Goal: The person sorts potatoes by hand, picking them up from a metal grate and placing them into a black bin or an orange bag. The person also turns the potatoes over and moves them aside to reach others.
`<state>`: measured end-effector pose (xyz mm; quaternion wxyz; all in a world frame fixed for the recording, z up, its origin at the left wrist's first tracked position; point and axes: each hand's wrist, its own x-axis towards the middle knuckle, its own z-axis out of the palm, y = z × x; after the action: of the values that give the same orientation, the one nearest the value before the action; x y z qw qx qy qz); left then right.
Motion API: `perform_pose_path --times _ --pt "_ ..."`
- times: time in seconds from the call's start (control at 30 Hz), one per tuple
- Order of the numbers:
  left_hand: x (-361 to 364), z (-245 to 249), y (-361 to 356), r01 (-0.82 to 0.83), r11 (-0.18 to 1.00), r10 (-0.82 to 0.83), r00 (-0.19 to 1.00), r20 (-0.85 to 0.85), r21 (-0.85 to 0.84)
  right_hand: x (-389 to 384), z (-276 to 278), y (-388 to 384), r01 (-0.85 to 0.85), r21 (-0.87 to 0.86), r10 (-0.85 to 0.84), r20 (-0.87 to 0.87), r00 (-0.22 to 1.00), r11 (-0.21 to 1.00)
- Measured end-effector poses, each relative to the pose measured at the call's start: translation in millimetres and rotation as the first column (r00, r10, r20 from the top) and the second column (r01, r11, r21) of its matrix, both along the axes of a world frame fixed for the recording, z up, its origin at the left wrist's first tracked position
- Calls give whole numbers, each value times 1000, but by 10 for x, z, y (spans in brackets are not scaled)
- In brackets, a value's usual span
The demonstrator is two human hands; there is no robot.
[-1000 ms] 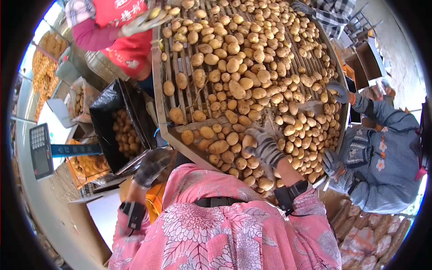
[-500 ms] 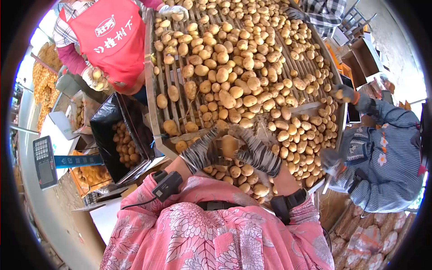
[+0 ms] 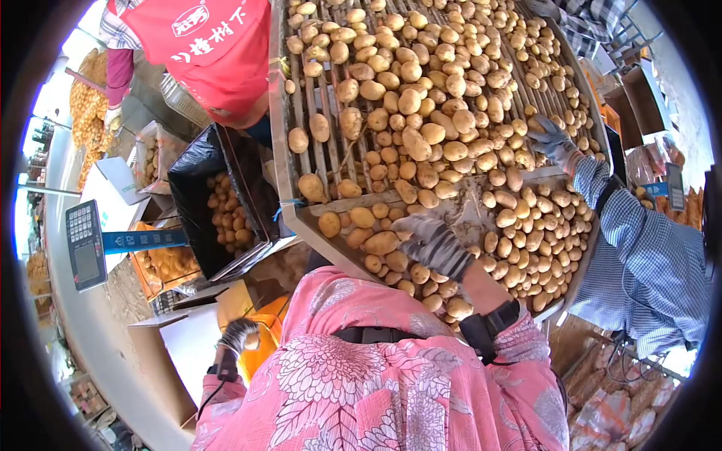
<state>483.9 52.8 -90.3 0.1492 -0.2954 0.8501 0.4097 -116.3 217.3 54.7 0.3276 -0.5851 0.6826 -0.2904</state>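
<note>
My right hand [image 3: 438, 246], in a grey and black striped glove, reaches over the potatoes at the near end of the slatted sorting table [image 3: 307, 225]. Its fingers are stretched out beside a larger potato [image 3: 382, 243], and I see nothing gripped in them. Down at the left, my left hand [image 3: 239, 336], gloved alike, is at an orange container or bag [image 3: 268, 331] beside an open carton [image 3: 192, 349]. Its fingers are partly hidden and blurred, so whether they hold anything does not show.
A black-lined box of potatoes [image 3: 226, 214] stands left of the table, near a scale display [image 3: 86, 244]. A co-worker in a red apron [image 3: 203, 52] stands at the far left. At the right, another co-worker's gloved hand [image 3: 555, 143] reaches over the potatoes.
My left hand has left the potato both hands were around and moved down left to the orange container. My right hand stays over the potatoes. The right co-worker's hand has moved onto the table.
</note>
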Motion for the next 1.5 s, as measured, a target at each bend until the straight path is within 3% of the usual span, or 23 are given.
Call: perform_pose_path --times 0.03,0.07,0.17,0.23,0.37,0.5,0.57,0.6,0.63,0.67,0.73,0.83,0.9,0.97,1.03,1.07,1.1,1.17,1.2,1.3,1.37,1.43,1.5 --pt "-103 184 155 -403 913 357 862 361 61 72 45 -120 -1 -7 1 5 1000 1000" --pt "-268 385 315 -733 679 558 492 668 -28 144 82 -212 -139 98 154 -172 973 985" --pt "-393 391 407 -515 857 459 731 506 -33 234 38 -182 -258 176 308 -396 865 950" --pt "-1239 877 283 -748 622 551 629 548 233 247 -46 -172 -250 242 339 -474 813 938" --pt "-2437 1337 -38 -257 960 268 957 -108 108 361 48 -168 -179 285 304 -488 818 942" --pt "-3460 1685 -220 -217 905 321 913 -252 367 273 -8 -151 -72 238 167 -408 898 968" --pt "-3787 1675 -283 -243 792 403 897 -181 561 60 -32 -113 -54 190 103 -260 960 980" --pt "-3944 1669 -275 -283 628 484 872 -78 725 -10 39 -59 88 290 -153 210 966 953" --pt "-4082 1641 -239 -259 637 461 883 -90 726 -82 98 -12 156 421 -402 598 693 894" --pt "-4207 1593 -190 -298 422 527 849 37 856 -117 112 58 180 418 -442 703 557 891" --pt "-4463 1537 -55 -293 19 541 807 237 956 -77 192 98 272 349 -437 604 666 897" --pt "-4697 1647 172 -267 -174 552 770 319 948 -78 153 76 214 164 -267 460 847 963" --pt "-4667 1561 160 -254 -86 597 761 254 963 -175 74 85 30 62 -56 461 886 998" --pt "-4503 1425 48 -258 11 632 751 193 966 -308 130 202 185 26 -114 869 482 982" --pt "-4357 1313 -42 -179 340 711 692 -128 923 -499 -100 570 377 102 -376 495 784 921" --pt "-4217 1432 -129 -195 78 736 672 75 978 -530 -126 758 420 94 -416 441 795 903" --pt "-4054 1442 -273 -204 80 741 667 79 976 -497 -109 918 463 85 -458 385 801 882" --pt "-3766 1443 -495 -140 -159 752 624 212 977 -340 154 1106 582 497 -762 350 545 644" --pt "-3732 1342 -500 -210 -198 901 345 262 957 -292 85 1281 542 529 -747 332 575 653" --pt "-3471 1446 -678 -178 -275 822 465 327 945 -214 -156 1765 484 674 -808 310 501 558" --pt "-3467 1537 -673 -130 -290 817 483 316 948 -120 -231 1870 529 535 -737 319 595 659" --pt "-3598 1690 -588 -329 -245 890 297 346 912 -44 -139 1949 532 644 -835 410 366 550" --pt "-3701 1751 -481 -230 -238 845 430 318 944 24 14 1777 475 690 -821 328 468 546"
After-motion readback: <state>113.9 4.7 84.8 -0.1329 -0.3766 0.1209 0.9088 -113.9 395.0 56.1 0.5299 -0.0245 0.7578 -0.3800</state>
